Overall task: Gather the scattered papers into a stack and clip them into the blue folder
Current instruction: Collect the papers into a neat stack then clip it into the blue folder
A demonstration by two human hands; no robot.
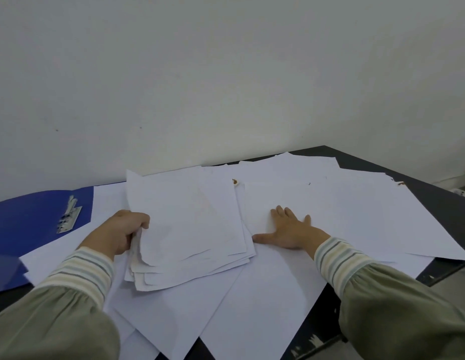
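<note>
Left hand [122, 231] grips a paper stack [189, 224]; right hand [291, 229] lies flat.

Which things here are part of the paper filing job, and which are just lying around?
Job: held stack, loose papers, blue folder, folder clip, left hand, right hand.
Lying about: small brown scrap, dark table.

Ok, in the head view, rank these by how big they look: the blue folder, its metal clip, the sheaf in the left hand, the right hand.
Largest to smallest:
1. Sheaf of papers, though it is nearer the camera
2. Blue folder, partly covered by papers and cut off at the frame edge, so unsure against the sheaf
3. Right hand
4. Metal clip
</note>
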